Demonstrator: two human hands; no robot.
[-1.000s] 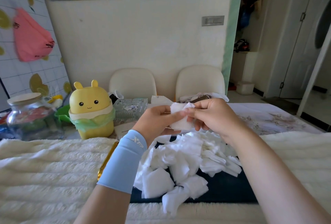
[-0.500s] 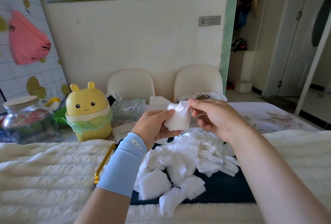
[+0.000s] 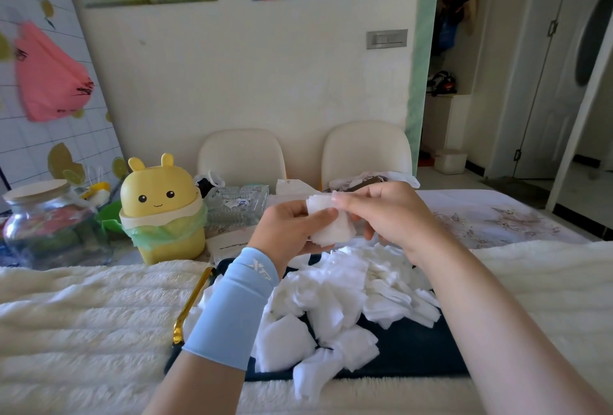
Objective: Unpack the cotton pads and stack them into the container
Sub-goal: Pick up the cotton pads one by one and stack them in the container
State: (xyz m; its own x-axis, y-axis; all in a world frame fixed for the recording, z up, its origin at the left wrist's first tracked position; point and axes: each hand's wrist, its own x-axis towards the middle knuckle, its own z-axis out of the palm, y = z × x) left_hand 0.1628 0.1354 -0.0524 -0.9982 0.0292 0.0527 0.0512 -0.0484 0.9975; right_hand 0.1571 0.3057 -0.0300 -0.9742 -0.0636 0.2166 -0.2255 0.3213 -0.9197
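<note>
A small stack of white cotton pads (image 3: 331, 225) is held up above the table. My left hand (image 3: 292, 232) grips it from the left, thumb across its front. Fingertips of my right hand (image 3: 391, 215) pinch its top right edge. Below the hands, a loose heap of white cotton pads (image 3: 331, 308) lies on a dark navy tray (image 3: 408, 348) with a gold handle (image 3: 189, 305). A blue sleeve covers my left wrist. Which item is the container for the pads I cannot tell.
A fluffy cream blanket (image 3: 83, 321) covers the near table. Behind it stand a yellow bunny-shaped bin (image 3: 162, 208) with a green liner, a lidded glass jar (image 3: 49, 225), a clear glass tray (image 3: 237, 207) and two cream chairs (image 3: 242, 155).
My right hand has come back onto the stack's top edge after being slightly apart half a second ago. The stack and both hands sit a little lower and flatter.
</note>
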